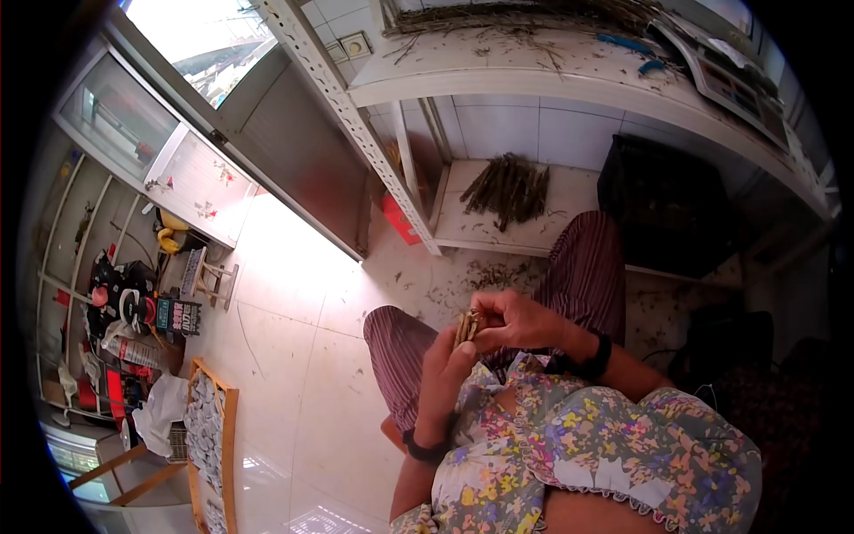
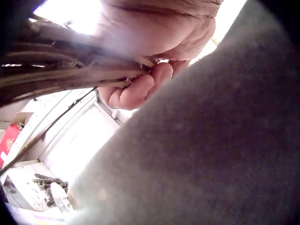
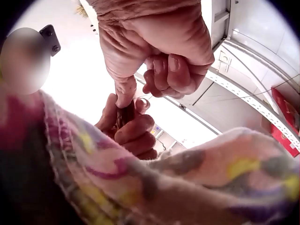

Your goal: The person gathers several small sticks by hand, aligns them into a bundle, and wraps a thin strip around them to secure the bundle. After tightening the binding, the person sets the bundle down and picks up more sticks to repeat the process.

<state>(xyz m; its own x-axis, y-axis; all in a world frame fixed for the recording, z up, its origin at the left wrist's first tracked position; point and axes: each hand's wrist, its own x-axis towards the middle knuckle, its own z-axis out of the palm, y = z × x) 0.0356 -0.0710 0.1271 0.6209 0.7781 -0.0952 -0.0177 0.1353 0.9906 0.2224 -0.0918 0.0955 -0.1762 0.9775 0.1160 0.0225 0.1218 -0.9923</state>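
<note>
Held out over the lap, a small bundle of dry brown twigs (image 1: 463, 330) sits between both hands. My left hand (image 1: 439, 367) grips it from below; in the left wrist view, curled fingers (image 2: 138, 91) wrap the twig ends while the stems (image 2: 61, 77) run off to the left. My right hand (image 1: 520, 322) meets the upper part of the bundle from the other side. Seen from the right wrist, its thumb (image 3: 125, 91) presses at the bundle (image 3: 125, 116) and its other fingers (image 3: 171, 75) are curled in. Part of the bundle is hidden by the hands.
A pile of cut twigs (image 1: 505, 190) lies on the low shelf beside a black crate (image 1: 663, 205). More twigs (image 1: 534, 16) and blue-handled tools (image 1: 652, 67) are on the upper shelf. Plant scraps (image 1: 492, 278) litter the floor. A wooden-framed stool (image 1: 212, 427) stands left.
</note>
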